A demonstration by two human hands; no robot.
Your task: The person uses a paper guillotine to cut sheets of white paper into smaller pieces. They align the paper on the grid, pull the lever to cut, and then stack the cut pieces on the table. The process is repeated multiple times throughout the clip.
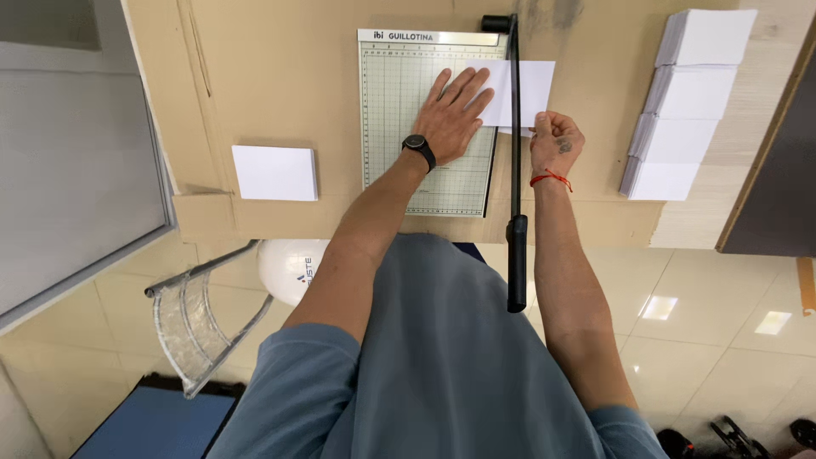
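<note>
A pale green gridded paper cutter [395, 110] lies on a cardboard-covered table [280, 76]. A white paper sheet [535, 85] lies across its right edge, under the black blade arm [515, 161]. My left hand [455, 115], with a black watch on the wrist, presses flat on the sheet with fingers spread. My right hand [557, 143], with a red thread on the wrist, pinches the sheet's near edge to the right of the arm. The arm's black handle [517, 263] sticks out past the table edge between my forearms.
A small stack of white sheets [274, 172] lies left of the cutter. Several taller white stacks [688, 102] line the table's right side. Below the table edge are a white rounded object [289, 268], a wire frame [200, 323] and a tiled floor.
</note>
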